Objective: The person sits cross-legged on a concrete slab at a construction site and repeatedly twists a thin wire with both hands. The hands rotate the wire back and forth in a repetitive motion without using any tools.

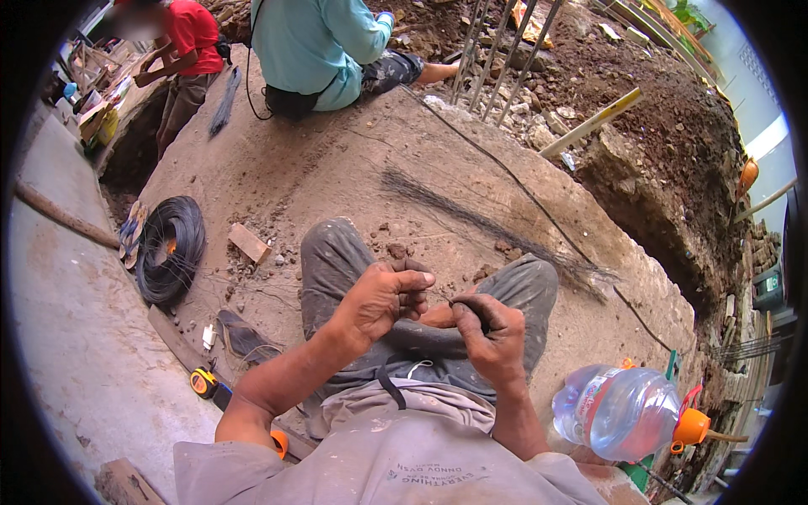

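My left hand (383, 301) is closed in a pinch above my crossed legs, thumb pointing right. Facing it a short gap away, my right hand (491, 330) is also pinched, its thumb against the curled fingers. A thin dark wire (443, 296) shows faintly between the two sets of fingertips; most of it is hidden or too fine to make out. Beyond my knees, a loose bundle of thin black wires (471, 215) lies across the dirt-covered slab (320, 168). A coil of black wire (171, 250) rests on the left.
A brick piece (249, 242) and rubble lie left of my knee, a tape measure (203, 383) nearer me. At right lies a large clear water bottle (619, 412) with an orange cap. Ahead sits a person in light blue (311, 55), near upright steel bars (505, 59); another stands in red (192, 42).
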### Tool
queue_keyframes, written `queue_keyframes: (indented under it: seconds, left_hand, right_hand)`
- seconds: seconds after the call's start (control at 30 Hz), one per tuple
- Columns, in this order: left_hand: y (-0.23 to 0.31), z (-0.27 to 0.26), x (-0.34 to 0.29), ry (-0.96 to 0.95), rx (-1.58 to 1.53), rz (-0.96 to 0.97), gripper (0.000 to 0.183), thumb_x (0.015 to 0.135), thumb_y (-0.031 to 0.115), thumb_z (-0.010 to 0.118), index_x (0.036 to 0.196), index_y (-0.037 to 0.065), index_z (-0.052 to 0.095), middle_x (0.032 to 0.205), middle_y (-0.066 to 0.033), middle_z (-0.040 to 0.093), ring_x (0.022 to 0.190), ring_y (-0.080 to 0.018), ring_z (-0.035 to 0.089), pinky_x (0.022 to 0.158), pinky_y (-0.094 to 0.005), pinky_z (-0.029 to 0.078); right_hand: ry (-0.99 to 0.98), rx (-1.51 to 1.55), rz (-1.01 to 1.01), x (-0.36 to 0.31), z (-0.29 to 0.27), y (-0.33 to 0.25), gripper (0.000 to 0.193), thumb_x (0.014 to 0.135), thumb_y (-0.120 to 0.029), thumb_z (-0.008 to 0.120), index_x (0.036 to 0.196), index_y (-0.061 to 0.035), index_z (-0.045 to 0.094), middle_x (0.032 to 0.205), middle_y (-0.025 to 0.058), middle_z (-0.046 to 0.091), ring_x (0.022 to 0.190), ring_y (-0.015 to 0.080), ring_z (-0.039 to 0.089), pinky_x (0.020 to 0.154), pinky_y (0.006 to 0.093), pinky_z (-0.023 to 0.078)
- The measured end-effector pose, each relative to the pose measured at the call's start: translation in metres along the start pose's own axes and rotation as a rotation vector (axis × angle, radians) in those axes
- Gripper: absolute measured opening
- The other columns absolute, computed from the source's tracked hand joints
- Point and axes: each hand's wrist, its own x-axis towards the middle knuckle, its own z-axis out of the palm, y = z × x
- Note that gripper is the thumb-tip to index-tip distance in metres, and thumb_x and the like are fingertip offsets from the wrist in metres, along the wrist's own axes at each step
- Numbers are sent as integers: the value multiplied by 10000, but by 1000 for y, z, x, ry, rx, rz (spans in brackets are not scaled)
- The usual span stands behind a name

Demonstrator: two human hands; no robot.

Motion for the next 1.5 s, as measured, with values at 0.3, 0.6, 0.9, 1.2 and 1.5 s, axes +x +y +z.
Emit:
queue_keyframes:
  seconds: [0.3,0.6,0.9,1.2,1.5]
  left_hand:
    - [-14,-4,-14,66,1025,1237,292,741,1,715,1021,52,653,912,-94,671,801,-227,663,723,-315,526]
    - [-2,-18,0,-33,1431,1591,402,635,50,667,1034,100,659,986,-48,653,927,-239,625,770,-376,525]
    - [13,-14,-7,-178,1567,1554,337,653,59,683,985,111,655,1006,-35,659,1009,-242,605,837,-412,492]
    - [7,-7,1,-182,1064,981,119,781,-1,690,884,38,644,911,-68,681,884,-207,655,752,-310,512]
    - [-2,0,6,-53,157,103,152,814,71,665,930,19,582,803,-60,645,660,-136,627,586,-253,491]
  right_hand:
    - [-14,147,125,3,-7,1,130,853,-43,614,913,60,664,786,82,674,731,107,610,670,238,482]
    - [-66,159,167,4,-13,-2,135,847,-52,615,892,64,667,752,72,662,683,87,582,619,229,457]
    - [-65,119,213,6,-12,-4,129,831,-46,619,862,71,663,699,13,631,642,60,535,586,219,440]
    - [0,-55,-28,4,-6,0,90,824,-21,618,869,46,658,685,109,643,599,115,600,561,251,461]
    - [129,-242,-352,-4,-1,18,107,786,34,637,890,26,662,708,156,644,588,226,651,548,285,483]
